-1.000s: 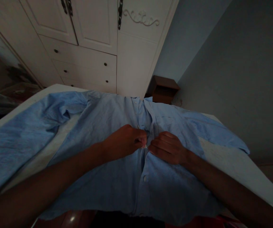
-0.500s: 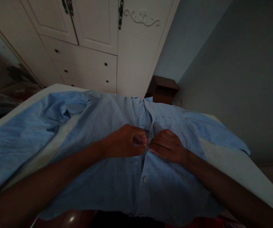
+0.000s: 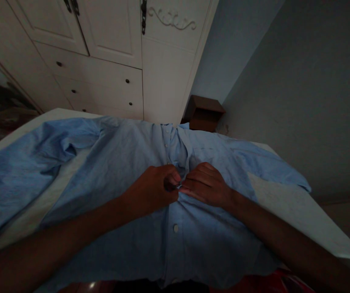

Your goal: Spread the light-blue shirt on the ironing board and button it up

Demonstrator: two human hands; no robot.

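Observation:
A light blue long-sleeved shirt [image 3: 126, 150] lies front side up, its sleeves spread to both sides and its collar at the far end. Over the front placket, my left hand [image 3: 153, 187] pinches the shirt's edge with thumb and forefinger. Close against it, my right hand [image 3: 207, 185] grips the other side of the placket, fingers pressed together. The fingertips of both hands nearly meet, and what lies between them is too small to make out. Below the hands a white button [image 3: 175, 228] shows on the placket. Above them the front gapes open toward the collar.
The shirt rests on a white table [image 3: 284, 203]. Behind it stands a white wardrobe [image 3: 114, 36] with drawers and dark handles. A brown wooden cabinet [image 3: 207, 103] sits beyond the far edge, near the grey wall [image 3: 299, 101]. Something red [image 3: 272, 283] shows below the near edge.
Both hands stay at the placket and have drawn closer together, fingertips overlapping more. The whole view has shifted slightly, so everything appears a little further left.

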